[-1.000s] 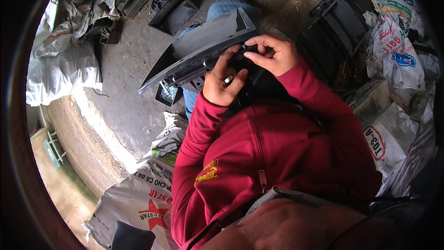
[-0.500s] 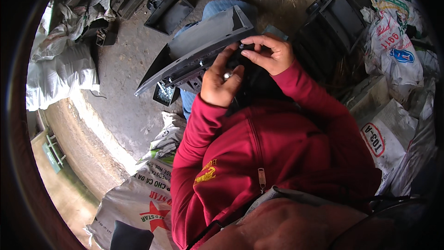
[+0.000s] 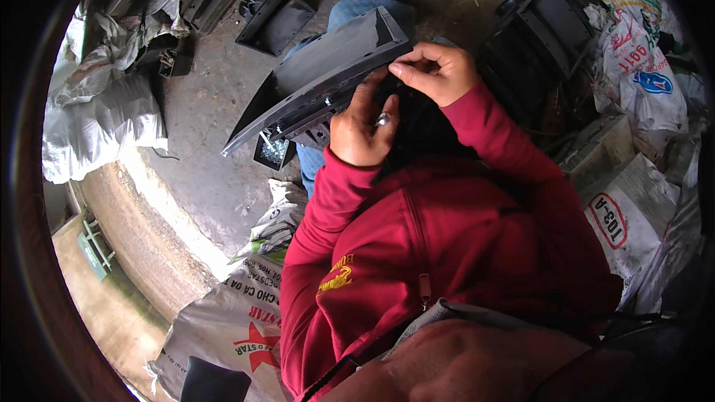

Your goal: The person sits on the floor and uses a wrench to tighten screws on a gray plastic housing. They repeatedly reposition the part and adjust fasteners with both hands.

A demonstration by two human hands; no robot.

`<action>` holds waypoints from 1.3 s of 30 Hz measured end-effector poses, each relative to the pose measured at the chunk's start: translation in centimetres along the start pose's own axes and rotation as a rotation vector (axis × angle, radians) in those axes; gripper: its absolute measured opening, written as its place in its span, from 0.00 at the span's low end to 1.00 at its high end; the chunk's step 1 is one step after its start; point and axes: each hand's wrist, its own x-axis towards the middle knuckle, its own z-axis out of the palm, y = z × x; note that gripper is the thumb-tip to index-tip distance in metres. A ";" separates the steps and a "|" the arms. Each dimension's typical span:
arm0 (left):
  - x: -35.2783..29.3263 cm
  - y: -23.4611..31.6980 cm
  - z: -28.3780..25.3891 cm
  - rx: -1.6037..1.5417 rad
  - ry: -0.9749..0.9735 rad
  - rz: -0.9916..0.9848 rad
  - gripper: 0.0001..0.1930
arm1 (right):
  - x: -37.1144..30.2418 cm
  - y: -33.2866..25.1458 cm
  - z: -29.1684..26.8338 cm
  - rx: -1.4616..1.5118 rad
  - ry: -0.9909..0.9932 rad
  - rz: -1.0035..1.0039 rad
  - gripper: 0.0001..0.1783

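Observation:
A black plastic tray-like part (image 3: 335, 52) with raised walls lies tilted across my lap, its long near edge facing me. Along that edge, small shiny metal bits show in its fittings. My left hand (image 3: 361, 134) is closed against the near side, fingertips reaching under the edge. Something silver and round shows at its fingers; whether a ring or a loose piece, I cannot tell. My right hand (image 3: 441, 74) pinches thumb and forefinger together at the right end of the same edge, beside the left fingertips. Whatever lies in that pinch is hidden.
A small black box (image 3: 274, 150) of shiny screws sits below the part's left end. Another black tray (image 3: 275, 20) lies on the floor ahead, and more black parts (image 3: 540, 30) stand at right. White sacks (image 3: 640, 52) line the right side; a printed sack (image 3: 223, 327) lies lower left.
My right hand's thumb and forefinger have closed together against the part's edge; a small piece seen between them before is now hidden. My left hand has shifted slightly right.

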 end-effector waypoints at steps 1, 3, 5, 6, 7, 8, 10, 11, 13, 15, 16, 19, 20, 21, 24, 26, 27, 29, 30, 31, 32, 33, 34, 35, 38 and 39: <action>-0.1 -0.1 0.3 0.003 0.032 0.054 0.23 | 0.0 0.0 0.1 0.018 0.016 -0.001 0.07; 0.0 -0.7 0.6 0.052 0.102 0.193 0.23 | 0.4 -0.5 -0.4 0.035 -0.046 0.074 0.07; 0.0 -0.5 0.5 0.032 0.066 0.119 0.23 | 0.8 -1.4 -0.9 -0.049 -0.088 0.091 0.09; -0.1 -0.4 0.4 0.021 0.049 0.082 0.23 | 0.8 -1.4 -0.9 -0.083 -0.077 0.067 0.09; 0.1 -0.7 0.5 0.038 0.058 0.116 0.23 | 0.9 -1.5 -0.8 -0.118 -0.062 0.041 0.09; 0.3 -1.2 0.5 0.055 0.067 0.150 0.23 | 0.9 -1.5 -0.7 -0.152 -0.047 0.016 0.10; 0.3 -1.6 0.6 0.080 0.082 0.192 0.23 | 0.8 -1.5 -0.3 -0.299 0.002 -0.113 0.10; 0.3 -1.6 0.6 0.088 0.088 0.200 0.24 | 0.7 -1.5 -0.2 -0.372 0.027 -0.178 0.11; 0.2 -1.6 0.6 0.120 0.096 0.207 0.24 | 0.7 -1.3 0.0 -0.378 0.063 -0.234 0.05; 0.2 -1.5 0.6 0.166 0.100 0.201 0.24 | 0.7 -1.1 0.2 -0.370 0.104 -0.271 0.04; 0.1 -1.6 0.8 0.176 0.117 0.220 0.24 | 0.6 -1.0 0.4 -0.360 0.126 -0.279 0.04; 0.1 -1.6 1.0 0.210 0.145 0.250 0.24 | 0.2 -0.7 0.4 -0.335 0.142 -0.329 0.06; 0.1 -1.5 1.0 0.221 0.138 0.244 0.24 | 0.2 -0.6 0.2 -0.327 0.141 -0.350 0.07; 0.1 -1.5 0.9 0.233 0.132 0.238 0.24 | 0.1 -0.5 0.0 -0.325 0.110 -0.363 0.08; 0.2 -1.6 0.9 0.185 0.135 0.268 0.24 | 0.2 -0.2 -1.0 -0.345 0.021 -0.440 0.11; 0.1 -1.6 0.9 0.183 0.142 0.258 0.24 | 0.5 0.1 -1.5 -0.400 -0.025 -0.533 0.11; 0.0 -1.5 0.9 0.182 0.145 0.253 0.25 | 0.5 0.0 -1.6 -0.404 -0.042 -0.511 0.12; -0.1 -1.2 0.7 0.176 0.120 0.212 0.25 | 0.4 -0.3 -1.5 -0.414 -0.067 -0.466 0.13; -0.1 -1.2 0.6 0.172 0.106 0.192 0.26 | 0.4 -0.3 -1.5 -0.394 -0.067 -0.456 0.13; 0.0 -1.3 0.5 0.221 0.102 0.222 0.26 | 0.5 -0.3 -1.3 -0.371 -0.066 -0.445 0.14; 0.1 -1.7 0.4 0.269 0.096 0.253 0.26 | 0.5 -0.2 -1.2 -0.349 -0.065 -0.433 0.14; 0.2 -1.9 0.4 0.318 0.091 0.285 0.27 | 0.4 -0.1 -1.2 -0.333 -0.066 -0.415 0.14; 0.3 -2.2 0.5 0.314 0.105 0.305 0.27 | 0.4 -0.1 -1.1 -0.315 -0.065 -0.399 0.14; 0.3 -2.5 0.6 0.311 0.119 0.324 0.27 | 0.4 -0.1 -1.1 -0.298 -0.064 -0.382 0.14; 0.2 -2.2 0.6 0.283 0.098 0.266 0.27 | 0.0 -0.1 -1.0 -0.261 -0.057 -0.342 0.14; 0.1 -2.0 0.6 0.271 0.080 0.226 0.27 | 0.1 0.0 -1.1 -0.256 -0.062 -0.341 0.14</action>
